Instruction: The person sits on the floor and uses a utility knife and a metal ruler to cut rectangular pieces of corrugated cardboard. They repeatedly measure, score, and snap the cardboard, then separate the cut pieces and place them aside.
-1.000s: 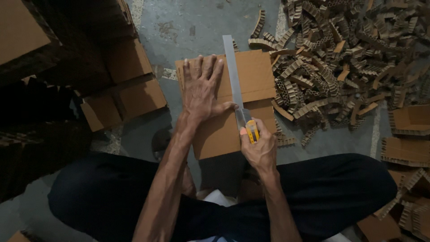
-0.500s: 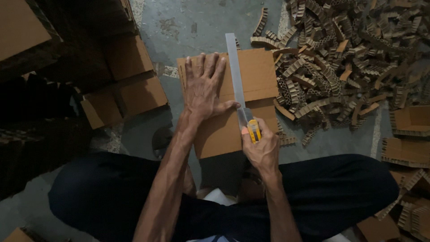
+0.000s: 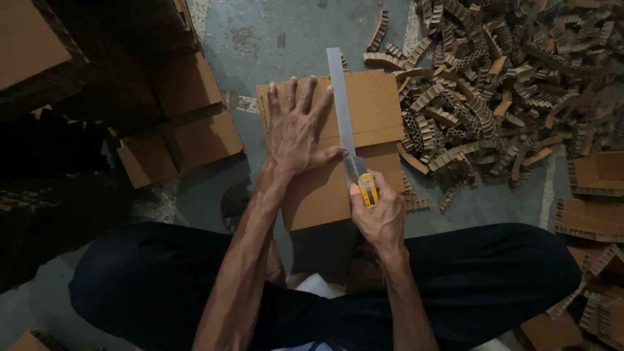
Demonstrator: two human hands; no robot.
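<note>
Cardboard sheet (image 3: pixel 338 162): frame centre, flat on floor (image 3: pixel 260 32).
Left hand (image 3: pixel 296 127): fingers spread, pinning sheet beside ruler (image 3: pixel 340 107).
Right hand (image 3: pixel 380 214): clenched on yellow knife (image 3: pixel 368 188) at ruler edge; blade probably cutting.

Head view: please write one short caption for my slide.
Left hand presses a cardboard sheet flat; right hand holds a yellow utility knife against a metal ruler.

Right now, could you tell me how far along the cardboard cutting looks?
Done: a large pile of cut corrugated strips lies on the floor. In hand: the left hand presses flat on a cardboard sheet beside a metal ruler, while the right hand grips a yellow utility knife at the ruler's near end. Left: most of this sheet looks uncut.
</note>
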